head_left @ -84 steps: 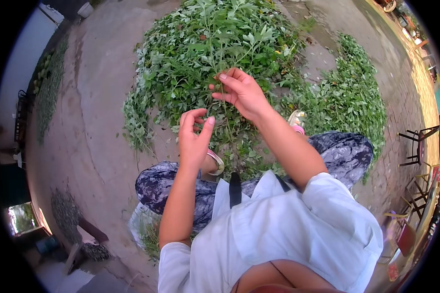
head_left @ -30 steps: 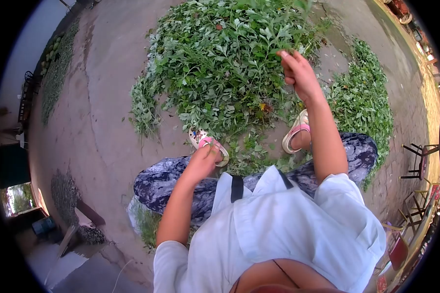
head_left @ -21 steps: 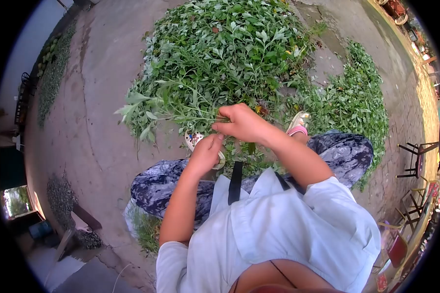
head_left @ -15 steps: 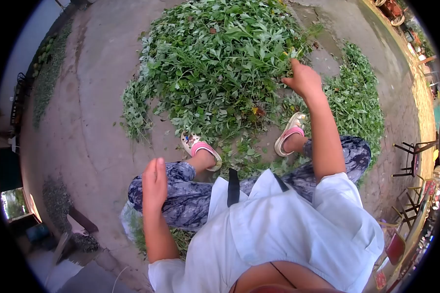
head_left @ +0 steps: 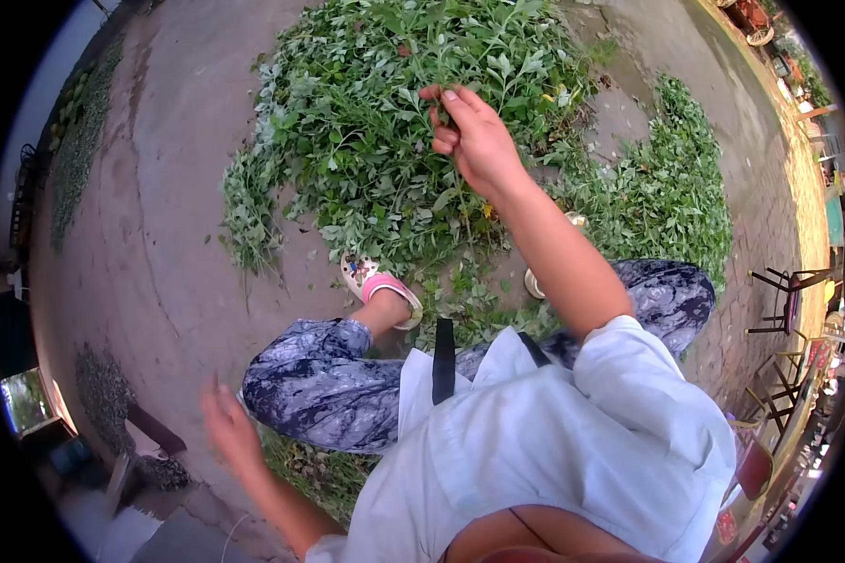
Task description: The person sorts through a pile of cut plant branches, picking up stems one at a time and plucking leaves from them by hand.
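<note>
Our right hand (head_left: 483, 150) pinches a leafy stem (head_left: 443, 111), our left hand (head_left: 231, 428) is open; much of the leafy heap (head_left: 376, 141) seems left, the done part is unclear.

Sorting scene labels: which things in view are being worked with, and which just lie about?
In use:
right hand
green leafy sprig in its grip
large green leafy heap

Apparently lying about:
dark-framed chair
long dark-brown piece
grey-green leafy patch, lower left

The leafy pile (head_left: 347, 141) at twelve o'clock is coloured green; the trousers (head_left: 319, 389) are marbled navy and grey; the shirt (head_left: 554, 441) is tinted pale blue.
</note>
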Demonstrator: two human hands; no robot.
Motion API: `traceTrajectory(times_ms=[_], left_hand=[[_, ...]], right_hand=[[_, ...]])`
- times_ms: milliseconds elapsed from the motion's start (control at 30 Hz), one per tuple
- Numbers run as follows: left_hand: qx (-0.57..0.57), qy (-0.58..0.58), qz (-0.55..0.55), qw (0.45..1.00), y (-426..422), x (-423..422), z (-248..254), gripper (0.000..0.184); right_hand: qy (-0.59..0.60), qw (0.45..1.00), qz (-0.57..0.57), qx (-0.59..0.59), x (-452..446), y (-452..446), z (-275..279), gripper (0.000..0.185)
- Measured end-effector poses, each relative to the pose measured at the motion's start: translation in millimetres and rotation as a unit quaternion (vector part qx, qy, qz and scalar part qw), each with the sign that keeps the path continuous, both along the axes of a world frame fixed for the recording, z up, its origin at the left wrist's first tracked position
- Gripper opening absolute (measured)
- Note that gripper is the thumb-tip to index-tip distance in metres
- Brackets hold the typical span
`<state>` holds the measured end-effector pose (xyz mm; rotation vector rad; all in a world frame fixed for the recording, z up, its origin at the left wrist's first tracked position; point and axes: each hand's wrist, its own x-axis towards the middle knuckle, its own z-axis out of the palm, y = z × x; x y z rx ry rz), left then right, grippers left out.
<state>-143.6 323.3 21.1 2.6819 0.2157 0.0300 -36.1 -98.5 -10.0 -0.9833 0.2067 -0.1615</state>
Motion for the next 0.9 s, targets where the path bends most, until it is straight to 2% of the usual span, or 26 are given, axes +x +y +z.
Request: traceTrajectory(times_ms=[33,67,133,200,233,267,300,333,367,400,467,533,600,633,700,733,767,800,833,867,900], left_hand=[[-0.121,-0.014,-0.038,0.992,-42.6,20.3,5.4,0.037],[-0.248,0.018,-0.1,0.963,-85.6,30.5,-0.6,0.038],[-0.468,0.145,-0.188,0.851,-159.4,35.4,-36.1,0.04],[-0.584,0.243,-0.187,0.752,-202.8,35.3,-71.9,0.043],[-0.616,0.281,-0.154,0.72,-217.0,38.7,-79.2,0.036],[-0.616,0.281,-0.157,0.719,-220.8,47.0,-80.2,0.036],[-0.614,0.218,-0.094,0.753,-222.2,55.0,-78.8,0.03],[-0.605,0.153,-0.029,0.781,-222.3,63.7,-78.8,0.026],[-0.563,0.092,-0.003,0.821,-214.0,78.9,-81.6,0.025],[-0.515,0.03,0.022,0.857,-197.2,99.6,-86.5,0.025],[-0.352,-0.085,0.016,0.932,-145.5,141.0,-115.8,0.026],[-0.152,-0.225,-0.012,0.962,-96.6,181.6,-143.1,0.032],[-0.02,-0.033,0.039,0.998,-60.7,207.3,-145.8,0.042],[-0.017,-0.035,0.037,0.999,-59.6,211.8,-145.9,0.042],[0.156,0.016,-0.039,0.987,-63.2,228.1,-139.0,0.057],[0.014,0.029,-0.065,0.997,-83.4,231.1,-129.7,0.062],[-0.127,0.041,-0.089,0.987,-115.9,229.1,-116.4,0.068],[-0.262,0.075,-0.099,0.957,-148.9,223.0,-96.6,0.072],[-0.39,0.108,-0.107,0.908,-179.8,216.2,-77.5,0.076],[-0.453,0.115,-0.1,0.878,-202.6,214.6,-68.3,0.07],[-0.514,0.121,-0.093,0.844,-221.1,215.5,-60.6,0.065]], right_hand=[[-0.009,0.999,0.014,0.046,6.2,18.0,2.1,0.022],[-0.019,0.995,0.026,0.093,10.9,34.2,4.6,0.021],[-0.021,0.985,0.038,0.167,18.2,58.6,3.6,0.023],[-0.019,0.984,0.069,0.162,24.3,69.9,-9.6,0.028],[0.011,0.985,0.093,0.146,28.0,69.9,-26.4,0.037],[0.077,0.992,0.079,0.055,31.4,67.4,-47.5,0.046],[0.115,0.989,0.075,-0.064,26.8,58.1,-60.7,0.05],[0.151,0.957,0.05,-0.242,29.9,45.9,-94.8,0.045],[0.096,0.863,0.008,-0.495,33.1,29.3,-150.1,0.037],[0.129,0.825,0.051,-0.548,26.9,13.1,-172.3,0.032],[0.242,0.771,0.031,-0.589,13.1,0.1,-199.1,0.035],[0.285,0.748,0.056,-0.597,9.0,-7.0,-217.3,0.045],[0.282,0.758,0.045,-0.586,7.0,-6.5,-228.9,0.038],[0.281,0.761,0.044,-0.583,7.7,-8.8,-230.0,0.038],[0.209,0.8,0.05,-0.56,10.4,-11.3,-227.5,0.026],[0.21,0.802,0.05,-0.557,10.0,-9.3,-224.1,0.026],[0.156,0.856,0.051,-0.49,9.4,-7.3,-219.1,0.021],[0.099,0.902,0.052,-0.418,8.8,-5.8,-211.3,0.017],[0.07,0.914,0.066,-0.395,6.2,-4.2,-196.5,0.019],[0.071,0.915,0.065,-0.391,4.1,-3.2,-189.5,0.019],[0.022,0.909,0.117,-0.4,3.2,-4.4,-184.9,0.02]])
